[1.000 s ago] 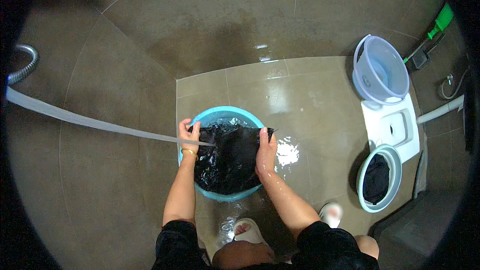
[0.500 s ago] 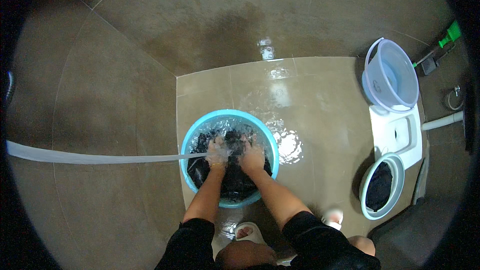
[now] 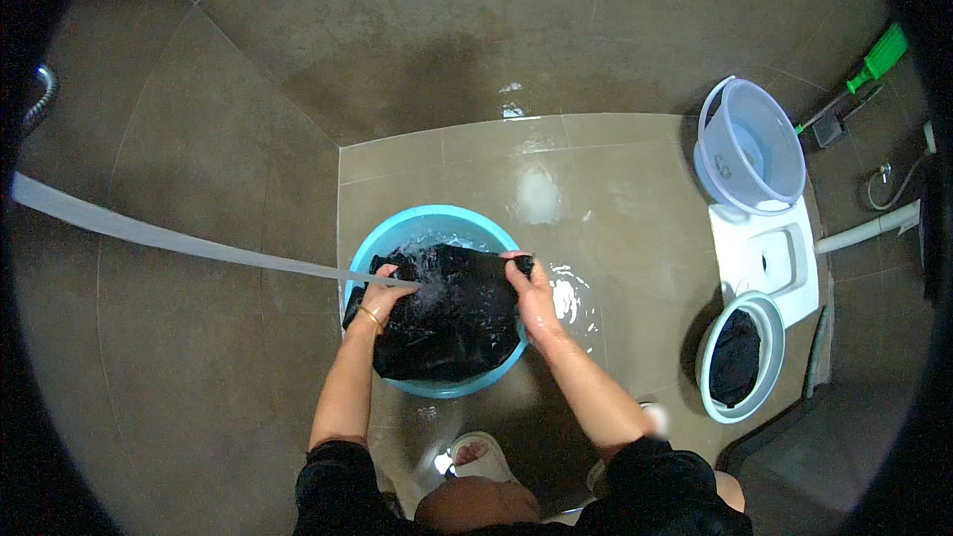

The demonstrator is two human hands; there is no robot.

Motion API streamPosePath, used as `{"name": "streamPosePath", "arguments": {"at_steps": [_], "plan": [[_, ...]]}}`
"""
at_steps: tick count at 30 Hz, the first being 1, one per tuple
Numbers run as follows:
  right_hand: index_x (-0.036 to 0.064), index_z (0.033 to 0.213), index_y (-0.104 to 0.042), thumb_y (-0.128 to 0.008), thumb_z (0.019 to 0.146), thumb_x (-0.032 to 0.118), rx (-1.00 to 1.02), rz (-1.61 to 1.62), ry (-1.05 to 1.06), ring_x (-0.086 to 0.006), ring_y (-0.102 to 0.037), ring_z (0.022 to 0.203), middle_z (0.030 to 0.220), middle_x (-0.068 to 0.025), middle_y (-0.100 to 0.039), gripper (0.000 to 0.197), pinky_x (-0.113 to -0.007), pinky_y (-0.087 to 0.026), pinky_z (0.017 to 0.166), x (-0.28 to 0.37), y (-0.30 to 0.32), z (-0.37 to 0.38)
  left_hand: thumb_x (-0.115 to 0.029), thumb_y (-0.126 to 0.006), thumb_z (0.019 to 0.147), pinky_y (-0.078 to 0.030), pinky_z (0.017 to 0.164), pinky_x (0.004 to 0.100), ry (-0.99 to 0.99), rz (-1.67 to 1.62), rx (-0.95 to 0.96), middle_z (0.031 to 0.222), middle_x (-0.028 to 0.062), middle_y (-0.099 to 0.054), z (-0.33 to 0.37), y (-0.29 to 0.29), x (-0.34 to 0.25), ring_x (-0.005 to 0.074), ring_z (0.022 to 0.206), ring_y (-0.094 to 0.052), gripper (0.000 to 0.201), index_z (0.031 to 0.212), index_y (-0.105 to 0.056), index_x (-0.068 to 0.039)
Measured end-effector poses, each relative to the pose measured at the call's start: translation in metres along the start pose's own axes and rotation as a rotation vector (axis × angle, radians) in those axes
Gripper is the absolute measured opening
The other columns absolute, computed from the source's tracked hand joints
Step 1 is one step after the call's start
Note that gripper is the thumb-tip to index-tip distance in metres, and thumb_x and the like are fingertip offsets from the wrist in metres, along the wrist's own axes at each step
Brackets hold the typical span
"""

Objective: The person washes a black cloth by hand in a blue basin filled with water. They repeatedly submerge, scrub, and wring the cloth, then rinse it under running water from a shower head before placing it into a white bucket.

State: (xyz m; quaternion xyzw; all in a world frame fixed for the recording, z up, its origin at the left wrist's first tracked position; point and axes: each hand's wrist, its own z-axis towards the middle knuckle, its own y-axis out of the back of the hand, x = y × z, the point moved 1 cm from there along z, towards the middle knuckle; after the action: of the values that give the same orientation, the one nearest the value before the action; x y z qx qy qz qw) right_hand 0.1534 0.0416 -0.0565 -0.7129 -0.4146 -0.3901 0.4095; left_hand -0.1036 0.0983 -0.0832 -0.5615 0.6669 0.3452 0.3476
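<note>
A wet black cloth point(image 3: 452, 323), seemingly a garment, lies spread over the light-blue round basin point(image 3: 437, 216). My left hand point(image 3: 379, 298), with a gold-coloured bracelet at the wrist, pinches its left edge. At the opposite upper corner, my right hand point(image 3: 533, 300) grips the fabric, thumb on top, by the basin's right rim. From the left, a stream of water point(image 3: 199, 245) pours over my left hand onto the cloth and splashes. The cloth hides most of the water in the basin.
On the right, a white squat toilet point(image 3: 789, 258) lies between a translucent bluish bucket point(image 3: 759, 144) and a pale basin point(image 3: 776, 357) holding dark cloth point(image 3: 737, 362). A green brush point(image 3: 879, 58) leans by the wall. A white pipe point(image 3: 869, 228) runs near the toilet. The tiled floor point(image 3: 635, 199) is wet.
Both hands were down in the basin water, close together on the dark cloth. They have come up and moved apart, spreading the cloth between them. The water stream now slants more steeply.
</note>
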Motion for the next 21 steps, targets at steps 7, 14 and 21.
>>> {"name": "streamPosePath", "arguments": {"at_steps": [7,14,21], "plan": [[0.0053,0.104,-0.053,-0.052,0.077,-0.006,0.034,0.114,0.1,-0.011,-0.052,0.087,0.093,-0.0012,-0.055,0.03,-0.024,-0.041,0.08,0.047,0.014,-0.053,0.002,-0.061,0.076,-0.046,0.066,0.028,-0.365,0.338,-0.061,0.076,0.0037,-0.058,-0.024,0.044,-0.012,0.0157,0.074,-0.057,0.019,0.092,-0.056,-0.006],[0.0013,0.093,-0.063,-0.054,0.067,-0.003,0.438,0.017,-0.028,-0.017,-0.056,0.095,0.099,-0.009,-0.064,0.028,-0.029,-0.042,0.087,0.066,0.048,-0.057,0.004,-0.052,0.08,-0.044,0.082,0.034,-0.777,0.908,-0.205,0.093,0.0096,-0.052,-0.056,0.073,-0.064,0.0251,0.093,-0.053,0.02,0.095,-0.063,-0.005],[0.0034,0.103,-0.061,-0.054,0.075,0.005,0.206,0.228,-0.301,-0.0189,-0.055,0.097,0.105,-0.0104,-0.061,0.029,-0.029,-0.043,0.083,0.05,-0.003,-0.012,-0.045,-0.051,0.087,-0.048,0.086,0.0428,-0.259,-0.7,-0.127,0.093,0.0124,-0.064,-0.014,0.065,-0.04,0.0246,0.097,-0.059,0.037,0.096,-0.054,-0.01]]}}
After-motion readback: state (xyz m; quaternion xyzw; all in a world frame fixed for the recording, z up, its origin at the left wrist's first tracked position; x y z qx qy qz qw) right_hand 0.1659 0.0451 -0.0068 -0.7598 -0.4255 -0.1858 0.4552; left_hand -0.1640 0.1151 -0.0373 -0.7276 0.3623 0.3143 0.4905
